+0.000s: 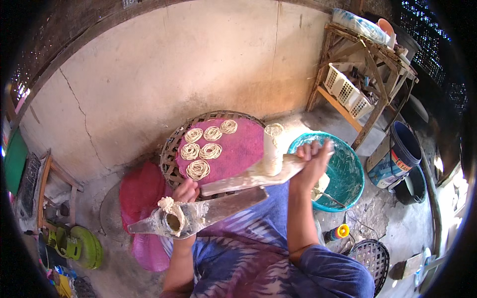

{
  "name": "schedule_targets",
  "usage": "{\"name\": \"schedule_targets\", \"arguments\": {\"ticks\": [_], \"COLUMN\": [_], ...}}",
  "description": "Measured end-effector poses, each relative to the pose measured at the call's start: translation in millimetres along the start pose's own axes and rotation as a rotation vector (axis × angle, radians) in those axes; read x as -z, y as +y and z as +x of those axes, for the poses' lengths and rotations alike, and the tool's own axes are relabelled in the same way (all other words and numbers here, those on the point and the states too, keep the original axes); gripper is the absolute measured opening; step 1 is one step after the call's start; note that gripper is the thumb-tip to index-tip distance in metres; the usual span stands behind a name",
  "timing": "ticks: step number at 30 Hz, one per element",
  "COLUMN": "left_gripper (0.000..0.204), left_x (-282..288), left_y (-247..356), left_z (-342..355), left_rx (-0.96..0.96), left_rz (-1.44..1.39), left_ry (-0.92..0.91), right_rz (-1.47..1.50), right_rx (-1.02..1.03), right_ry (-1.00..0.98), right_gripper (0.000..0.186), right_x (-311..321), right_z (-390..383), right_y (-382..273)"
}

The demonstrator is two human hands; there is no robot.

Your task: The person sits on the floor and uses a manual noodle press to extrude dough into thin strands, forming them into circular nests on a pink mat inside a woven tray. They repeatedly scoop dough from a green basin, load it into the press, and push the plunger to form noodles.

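Note:
My right hand (pixel 313 159) is wrapped round one end of a dough-smeared wooden plunger bar (pixel 238 181), whose thick round peg (pixel 272 149) points up and away from me. Below it lies a wooden dough press body (pixel 218 213), a long board with a round hole and soft pale dough (pixel 171 204) stuck about the opening. My left hand (pixel 186 191) is closed at the far side of this body, its forearm passing underneath; part of the grip is hidden. Beyond my hands, several coiled noodle-like dough rounds (pixel 198 169) rest on a magenta cloth (pixel 243 144) over a woven bamboo tray (pixel 170 159).
A teal basin (pixel 355 174) with dough and a utensil stands at the right. Past it are a paint bucket (pixel 392 159), a wooden rack (pixel 367 49) and a white crate (pixel 343 89). A green gas cylinder (pixel 89 248) sits at left, near red sacking (pixel 141 193). A wall rises behind.

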State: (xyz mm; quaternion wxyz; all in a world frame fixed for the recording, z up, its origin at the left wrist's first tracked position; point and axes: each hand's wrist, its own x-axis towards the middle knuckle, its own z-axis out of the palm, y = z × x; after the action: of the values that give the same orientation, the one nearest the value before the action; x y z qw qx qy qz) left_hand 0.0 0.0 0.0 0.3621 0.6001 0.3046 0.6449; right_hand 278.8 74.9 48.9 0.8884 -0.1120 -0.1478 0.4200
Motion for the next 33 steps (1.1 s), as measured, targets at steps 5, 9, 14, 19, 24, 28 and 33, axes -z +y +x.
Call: {"name": "schedule_targets", "arguments": {"ticks": [5, 9, 14, 19, 24, 28, 33], "left_gripper": [0.045, 0.044, 0.023, 0.021, 0.036, 0.034, 0.022], "left_x": [10.3, 82.2, 62.4, 95.1, 100.9, 87.0, 85.6], "left_y": [28.4, 103.2, 114.0, 133.8, 132.0, 79.2, 60.4], "left_z": [11.3, 15.9, 3.7, -4.7, -10.0, 11.1, 26.7], "left_rx": [-0.224, -0.300, -0.165, -0.337, -0.396, -0.310, -0.401], "left_rz": [-0.265, -0.450, -0.025, -0.001, 1.487, 0.971, 1.237], "left_ry": [0.355, 0.013, 0.934, 0.622, 0.520, 0.238, 0.113], "right_rz": [-0.044, -1.377, -3.059, -2.922, -2.438, -1.779, -1.379], "right_rx": [-0.565, -0.147, -0.507, -0.437, -0.167, -0.439, -0.399], "right_ry": [-0.021, -0.413, -0.480, -0.493, -0.637, -0.587, -1.157], "right_gripper": [0.047, 0.041, 0.025, 0.025, 0.026, 0.036, 0.039], "right_x": [20.0, 104.3, 233.1, 252.2, 147.1, 40.0, -43.5], "right_z": [-65.4, -22.7, 56.5, 71.2, 70.0, 30.0, -34.2], "right_y": [34.9, -19.7, -130.3, -158.8, -201.7, -165.6, -70.3]}}
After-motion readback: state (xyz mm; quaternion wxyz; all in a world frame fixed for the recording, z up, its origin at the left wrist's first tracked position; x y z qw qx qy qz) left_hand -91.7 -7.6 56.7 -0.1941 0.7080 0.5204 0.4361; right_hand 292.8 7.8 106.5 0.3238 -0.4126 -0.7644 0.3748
